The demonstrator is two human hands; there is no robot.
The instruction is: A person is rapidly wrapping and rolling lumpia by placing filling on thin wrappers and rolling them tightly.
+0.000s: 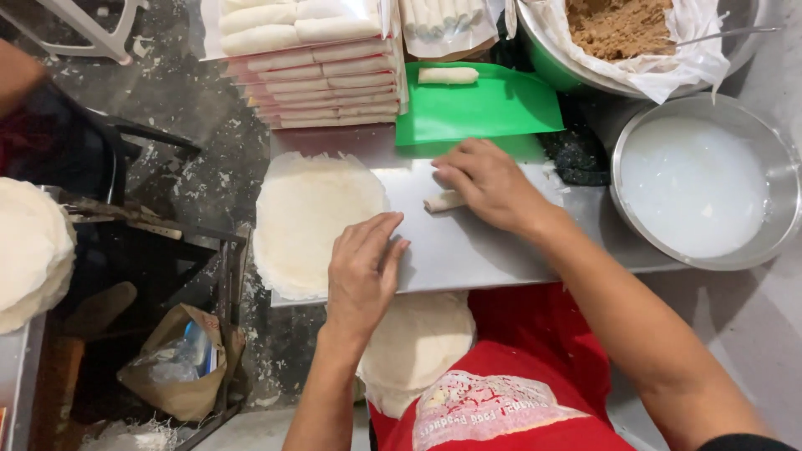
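My right hand (489, 185) rests fingers-down on a small rolled wrapper (444, 201) lying on the metal work board (468, 250). Only the roll's left end shows past my fingers. My left hand (361, 271) lies flat near the board's front, its fingertips at the edge of a stack of round thin wrappers (313, 221) on the left of the board. One finished roll (448, 76) sits on a green plastic tray (493, 113) just behind the board.
Packs of finished rolls (313, 63) are stacked at the back. A lined bowl of brown filling (622, 29) and a metal bowl of white liquid (697, 184) stand at right. More wrappers (418, 342) lie on my lap and another pile (29, 250) at far left.
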